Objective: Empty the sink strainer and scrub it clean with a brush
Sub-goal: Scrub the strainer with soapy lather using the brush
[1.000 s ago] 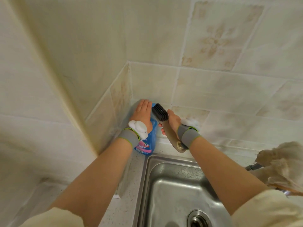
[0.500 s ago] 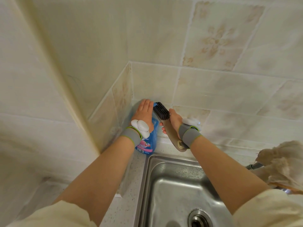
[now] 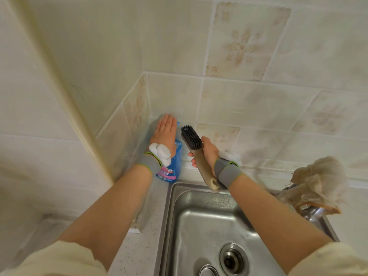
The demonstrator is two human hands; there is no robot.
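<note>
- Your left hand (image 3: 165, 130) lies flat, fingers extended, on top of the blue bottle (image 3: 172, 164); the bottle stands on the table (image 3: 139, 248) in the tiled corner, just beside the sink (image 3: 201, 220).
- Your right hand (image 3: 208, 151) is wrapped around the handle of the brush (image 3: 192, 140), bristles facing you, head raised near the bottle top.
- The sink drain (image 3: 233, 260) sits in the basin floor; 1 round metal piece (image 3: 208, 271) lies just beside it at the frame edge. Whether this is the strainer cannot be determined.
- A beige cloth (image 3: 316, 182) is draped over the faucet (image 3: 312, 213) on your right.
</note>
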